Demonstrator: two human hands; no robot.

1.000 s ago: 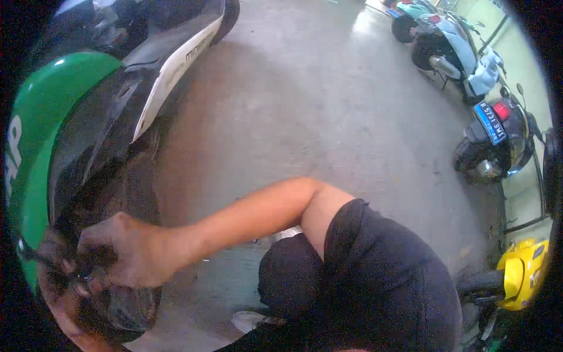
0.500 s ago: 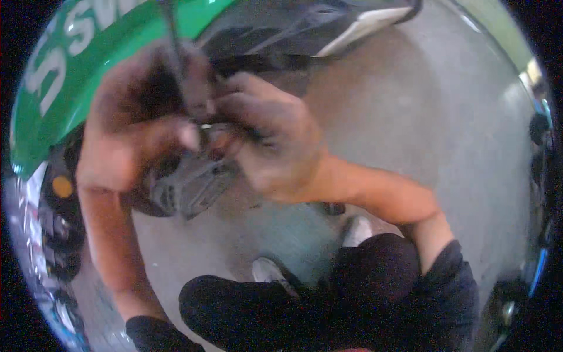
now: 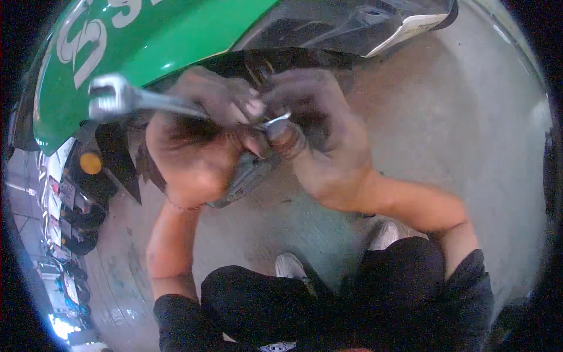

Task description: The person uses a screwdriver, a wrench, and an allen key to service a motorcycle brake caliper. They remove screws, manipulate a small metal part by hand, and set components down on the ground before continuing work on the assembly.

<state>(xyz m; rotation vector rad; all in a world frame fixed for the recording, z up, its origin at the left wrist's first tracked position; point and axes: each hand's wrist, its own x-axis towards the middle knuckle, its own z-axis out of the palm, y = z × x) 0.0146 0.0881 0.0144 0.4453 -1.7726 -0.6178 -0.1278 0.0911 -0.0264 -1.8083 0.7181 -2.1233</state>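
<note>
My left hand is closed round the shank of a silver wrench. The wrench's jawed head, slightly blurred, sticks out to the left in front of a green panel. Close beside it, my right hand has its thumb bent inward and pinches a small shiny metal piece. Whether that piece is the wrench's other end or a separate part, I cannot tell. The fingertips of both hands nearly meet, and both hands look dark with grime.
Beyond my hands is a vehicle's green body panel with pale lettering, next to dark plastic trim. An orange round reflector shows at left. Below are the concrete floor, my knees and my pale shoes.
The wrench has swung from pointing up and away to pointing left. Both hands now appear farther right in the view, which has itself shifted, and the blur has lessened.
</note>
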